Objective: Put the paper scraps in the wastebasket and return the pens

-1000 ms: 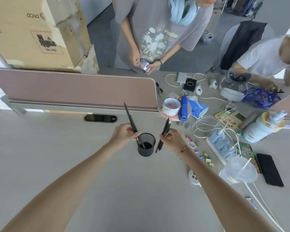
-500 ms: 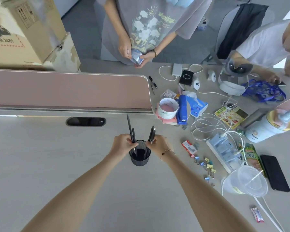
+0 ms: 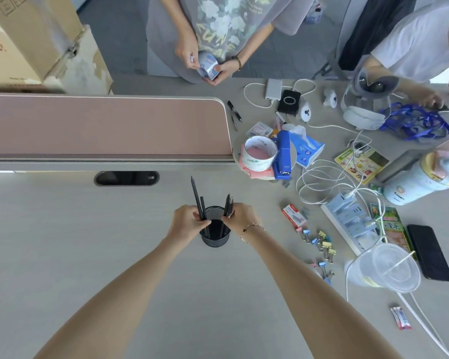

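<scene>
**Returning the pens to the mesh cup, both hands at the rim**

Lowering pens into the cup is the step in hand, as I judge it. Nearest me, my two forearms run up the bare desk (image 3: 62,255) and meet at the black mesh pen cup (image 3: 215,235), which stands upright between my hands. My left hand (image 3: 186,225) sits at the cup's left rim, fingers curled round two dark pens (image 3: 199,204); these stand nearly upright, tilted slightly to the left, with their lower ends already inside the cup. My right hand (image 3: 240,216) sits at the right rim, pinching another pair of dark pens (image 3: 228,204), also close to upright, lower ends in the cup. Both hands are equally near; the long axes point almost straight down into the opening, so the coming move probably calls only for loosening each grip.

Just beyond the cup lies the desk's cable slot (image 3: 126,178), then the pink divider (image 3: 101,125). Farther off to the right, past the tape roll (image 3: 260,152) and blue stapler (image 3: 283,156), two more pens (image 3: 234,114) lie flat by the divider's end, well apart from my hands. No paper scraps or wastebasket are in view.
</scene>
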Tool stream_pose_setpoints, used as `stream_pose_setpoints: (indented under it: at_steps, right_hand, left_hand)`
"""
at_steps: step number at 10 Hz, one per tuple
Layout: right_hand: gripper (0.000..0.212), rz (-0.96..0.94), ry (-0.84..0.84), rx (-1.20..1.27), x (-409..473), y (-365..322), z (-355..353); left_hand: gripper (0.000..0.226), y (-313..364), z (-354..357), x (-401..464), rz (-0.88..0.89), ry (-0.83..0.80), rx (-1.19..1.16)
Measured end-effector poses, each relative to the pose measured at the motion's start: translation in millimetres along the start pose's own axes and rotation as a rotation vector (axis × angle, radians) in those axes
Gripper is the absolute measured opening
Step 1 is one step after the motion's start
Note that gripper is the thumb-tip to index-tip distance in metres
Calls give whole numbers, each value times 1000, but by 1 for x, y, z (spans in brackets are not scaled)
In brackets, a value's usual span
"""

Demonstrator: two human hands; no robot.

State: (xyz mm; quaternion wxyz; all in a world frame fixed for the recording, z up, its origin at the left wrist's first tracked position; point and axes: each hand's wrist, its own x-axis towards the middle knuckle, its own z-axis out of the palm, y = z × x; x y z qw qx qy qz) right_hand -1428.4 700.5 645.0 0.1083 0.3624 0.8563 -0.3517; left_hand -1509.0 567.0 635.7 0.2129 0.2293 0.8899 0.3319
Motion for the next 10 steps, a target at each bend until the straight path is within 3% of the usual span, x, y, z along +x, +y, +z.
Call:
stream_pose_setpoints:
  at_steps: [1,5,7,10]
  right_hand:
    - [10,-10,14,17,-1,-2,2]
    - [17,-28,62,184,-10,2,7]
    - [17,-38,60,212,-18,11,4]
    - [22,-21,31,185,-41,33,-3]
  left_hand:
    - [19,-1,1,0,-7,11,-27]
    - [12,3,4,-9,17,22,-68]
    - [22,-1,4,-12,28,57,-46]
    - [6,-9,2,-19,-2,61,-50]
